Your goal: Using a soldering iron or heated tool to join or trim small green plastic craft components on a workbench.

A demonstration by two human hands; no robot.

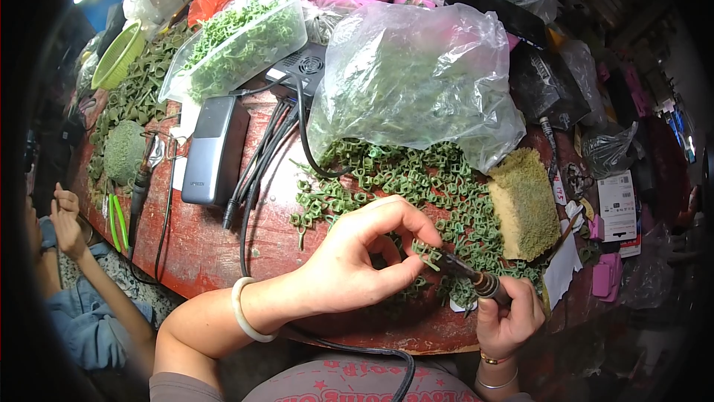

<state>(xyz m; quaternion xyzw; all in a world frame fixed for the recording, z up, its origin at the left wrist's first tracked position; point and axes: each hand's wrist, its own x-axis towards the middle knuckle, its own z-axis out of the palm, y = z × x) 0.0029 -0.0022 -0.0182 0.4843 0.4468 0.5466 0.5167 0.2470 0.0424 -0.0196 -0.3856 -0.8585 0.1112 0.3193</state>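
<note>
My left hand (364,257) pinches a small green plastic piece (426,252) between thumb and index finger, its other fingers curled. My right hand (508,316) grips a dark pen-like tool with a corded metal collar (483,283); its tip reaches to the green piece, and whether they touch is unclear. A loose heap of similar green pieces (394,171) lies behind and beside my hands on the red table (186,246). A yellowish-green crusted sponge block (524,205) sits just beyond my right hand. A black cable (327,342) runs below my left wrist.
A plastic bag (409,75), filled tub (238,37), grey power bank (216,149) and black cables (301,119) occupy the back. Leafy pieces (141,82), a green basket (115,52) and tweezers (115,223) are left, near another person's hands (71,227). Pink blocks (610,275) and card packaging (617,205) lie right.
</note>
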